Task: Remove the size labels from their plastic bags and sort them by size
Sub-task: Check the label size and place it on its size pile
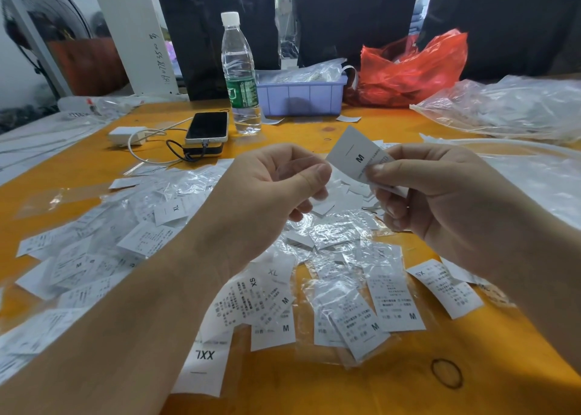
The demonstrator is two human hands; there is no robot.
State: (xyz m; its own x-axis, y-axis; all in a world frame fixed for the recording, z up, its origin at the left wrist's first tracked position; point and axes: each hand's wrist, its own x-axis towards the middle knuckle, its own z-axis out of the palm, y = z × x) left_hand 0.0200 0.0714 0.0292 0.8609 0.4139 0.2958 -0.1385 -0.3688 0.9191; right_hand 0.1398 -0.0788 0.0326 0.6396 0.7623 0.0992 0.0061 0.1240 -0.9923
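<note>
My right hand pinches a white label marked M between thumb and forefinger, raised above the table. My left hand pinches a small clear plastic bag just left of that label. Below them, on the orange table, lie several white size labels, many still in crinkled clear bags. Printed sizes show on some: XXL near the front, XL at left, M and XS at right.
A water bottle, a phone on a power bank and a white charger with cable stand beyond the labels. A lilac bin, a red plastic bag and a heap of clear bags line the back.
</note>
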